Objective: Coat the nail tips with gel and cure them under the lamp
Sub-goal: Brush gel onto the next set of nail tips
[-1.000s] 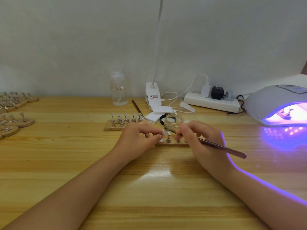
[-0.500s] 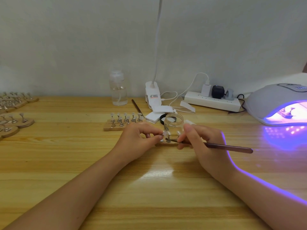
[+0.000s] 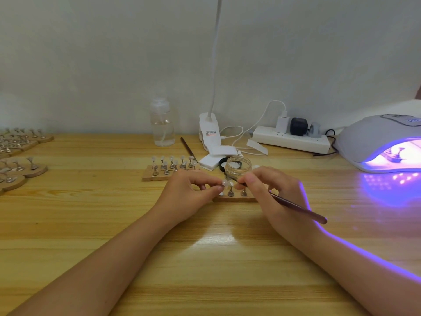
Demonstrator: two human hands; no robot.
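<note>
Left hand (image 3: 190, 195) pinches a nail tip (image 3: 225, 184) on its stand | right hand (image 3: 271, 190) grips a gel brush (image 3: 298, 207) at the tip | curing lamp (image 3: 373, 142) glows violet

Two brushes (image 3: 296, 207) (image 3: 188, 148), one jar (image 3: 238, 168), one lamp (image 3: 373, 142), one bottle (image 3: 162, 124).

Soft, even light fills the scene. A bright glare patch lies on the wooden table (image 3: 227, 242) between the forearms. The UV nail lamp (image 3: 382, 144) glows violet, spilling purple onto the tabletop and rimming the right forearm. Wide-angle bending shows at the edges; fine detail is slightly soft.
</note>
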